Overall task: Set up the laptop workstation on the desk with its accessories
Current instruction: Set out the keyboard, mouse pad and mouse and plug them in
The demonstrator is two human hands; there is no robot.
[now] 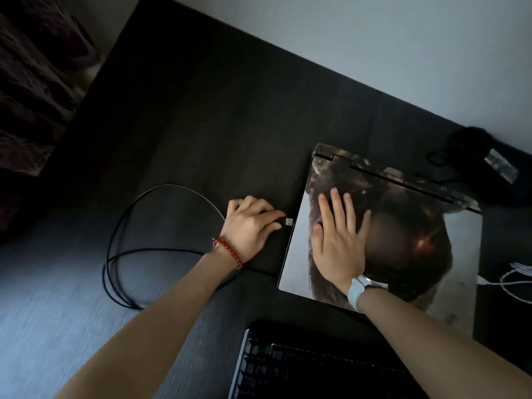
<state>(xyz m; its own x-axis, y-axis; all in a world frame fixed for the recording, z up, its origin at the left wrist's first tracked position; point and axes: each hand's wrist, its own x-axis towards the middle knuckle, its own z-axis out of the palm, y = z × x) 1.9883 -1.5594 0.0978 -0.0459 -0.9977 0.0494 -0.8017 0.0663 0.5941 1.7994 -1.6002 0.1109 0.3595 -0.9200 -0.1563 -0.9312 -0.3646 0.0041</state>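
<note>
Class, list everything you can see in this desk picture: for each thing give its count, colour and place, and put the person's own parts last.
Desk: one, dark, fills the view.
Laptop: one, closed, picture-covered lid, right of centre.
USB plug: one, silver, at the laptop's left edge.
Black cable: one, looped on the desk, left.
Keyboard: one, black, bottom edge.
Black bag: one, upper right, behind the laptop.
White cable: one, right edge.
Left hand: pinches the USB plug; red bead bracelet.
Right hand: flat on the laptop lid; pale watch.
</note>
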